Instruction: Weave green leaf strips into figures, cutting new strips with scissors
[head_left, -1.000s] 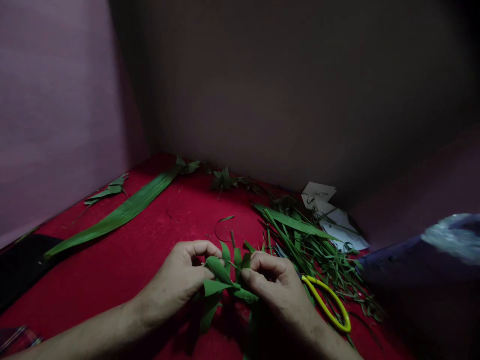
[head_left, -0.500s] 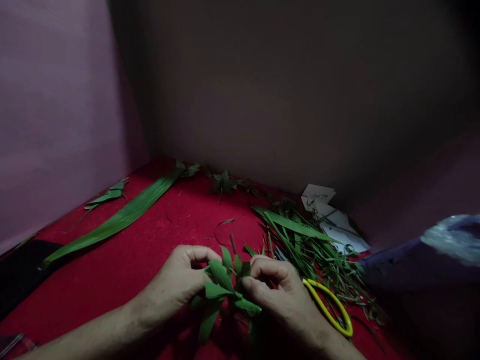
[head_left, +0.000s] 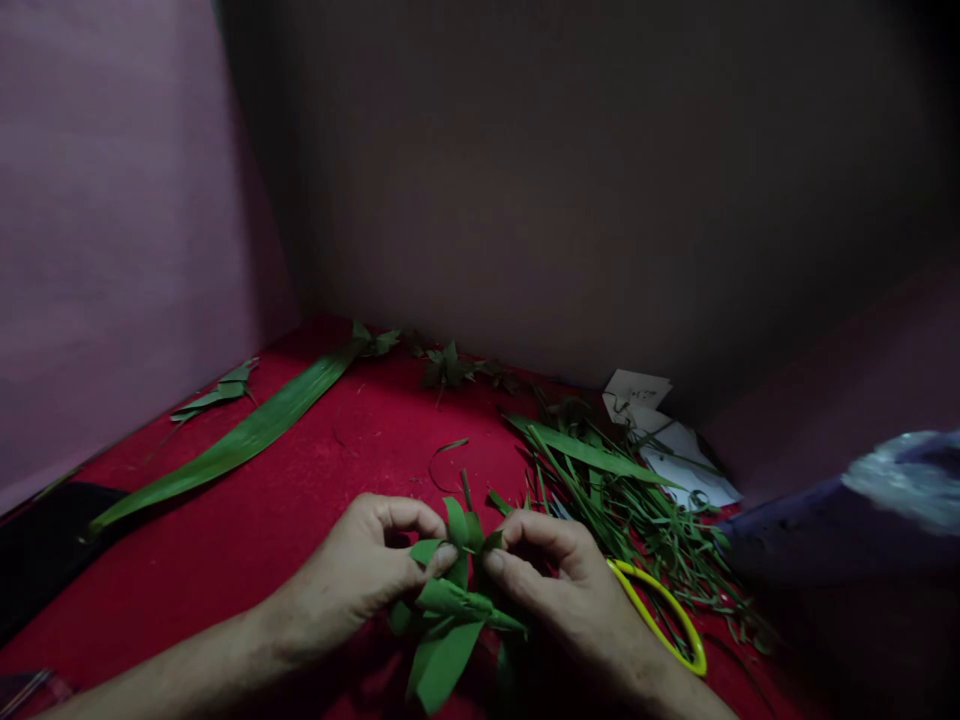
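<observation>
Both my hands meet low in the middle over a red cloth (head_left: 315,500). My left hand (head_left: 360,575) pinches a folded green leaf piece (head_left: 450,610) with thumb and curled fingers. My right hand (head_left: 559,580) pinches the same leaf piece from the other side, fingers closed round its strips. Short leaf tips stick up between the two hands, and a wider strip hangs down below them.
A long green leaf (head_left: 232,440) lies across the cloth at left. A heap of leaf strips (head_left: 622,490) lies at right beside yellow-handled scissors (head_left: 667,620) and white paper (head_left: 675,440). Folded leaf bits (head_left: 450,365) lie along the back wall. A dark object (head_left: 37,540) sits far left.
My fingers have worked the leaf piece: the strips have been folded closer together, and a wide strip now hangs lower. Both hands stayed in place.
</observation>
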